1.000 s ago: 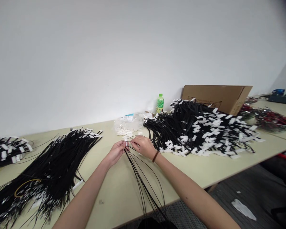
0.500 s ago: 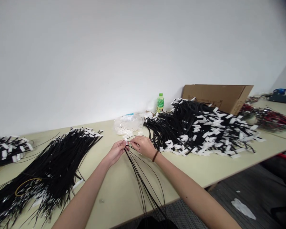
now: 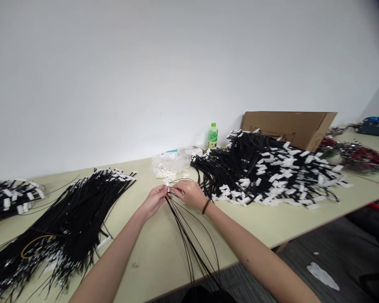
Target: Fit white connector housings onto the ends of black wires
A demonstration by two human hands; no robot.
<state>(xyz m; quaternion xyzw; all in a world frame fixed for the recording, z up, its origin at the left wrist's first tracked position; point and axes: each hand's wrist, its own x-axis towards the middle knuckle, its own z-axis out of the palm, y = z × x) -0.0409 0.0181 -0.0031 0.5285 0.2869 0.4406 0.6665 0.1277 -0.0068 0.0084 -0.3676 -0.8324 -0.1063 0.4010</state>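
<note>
Above the middle of the table my left hand (image 3: 153, 202) is closed, pinching a small white connector (image 3: 168, 188) between thumb and fingertips. My right hand (image 3: 191, 194) meets it from the other side, its fingers closed on a thin black wire (image 3: 178, 188) at the connector. Several more black wires (image 3: 183, 235) hang from between the hands down over the table's front edge. The wire ends at the connector are too small to make out. Just behind the hands lies a clear plastic bag (image 3: 173, 162) with loose white connectors (image 3: 166, 173) at its mouth.
A heap of black wires with white connectors (image 3: 271, 168) covers the table (image 3: 240, 227) at right, before a cardboard box (image 3: 278, 124). Black wire bundles (image 3: 78, 214) lie at left. A green-capped bottle (image 3: 212, 136) stands by the wall. Red wire bundles (image 3: 363, 158) sit far right.
Almost nothing differs. Both hands stay together at the white connector, with only a very slight shift of the fingers and of the view.
</note>
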